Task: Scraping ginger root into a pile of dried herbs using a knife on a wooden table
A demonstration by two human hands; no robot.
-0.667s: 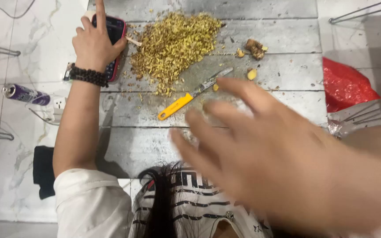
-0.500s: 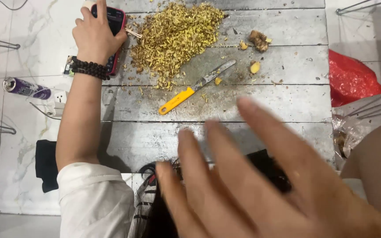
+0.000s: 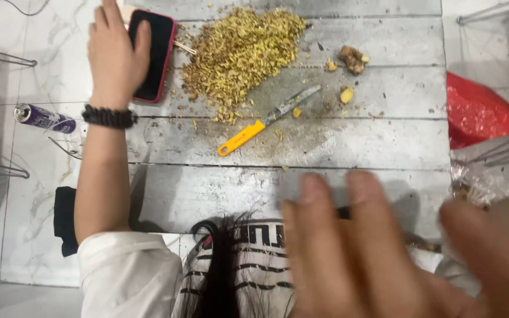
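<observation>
Draped over by the left hand [image 3: 116, 56], top left: a black smartphone in a red case [image 3: 155, 53], flat on the grey weathered planks [image 3: 337, 147]. Fingers across its near edge, thumb over the glass; gripped or merely pressed, impossible to tell. No shift there since half a second back, same perch on the phone, black bead bracelet [image 3: 108, 116] at the wrist. Down front, big and blurred, the right hand [image 3: 378, 253]: fingers spread, slack, nothing in it. Lower and further right now than a moment ago, so the middle of the boards back in plain view. Untouched out there, well apart from both hands: a yellow-handled knife with a dull steel blade [image 3: 266, 121], lying slantwise. Just above it, a broad heap of chopped yellow-green bits [image 3: 240, 50], its edge near the phone. Right of the heap, a few knobbly tan root pieces [image 3: 353, 59]. Further out, a crumpled red plastic bag [image 3: 478, 112] at the right edge, and a small purple canister [image 3: 45, 118] on its side left of the forearm. Beneath everything, white marbled floor tiles [image 3: 7, 194], with thin metal wire frames poking in at the margins. Nearest the lens, a white sleeve, a striped top, dark hair.
</observation>
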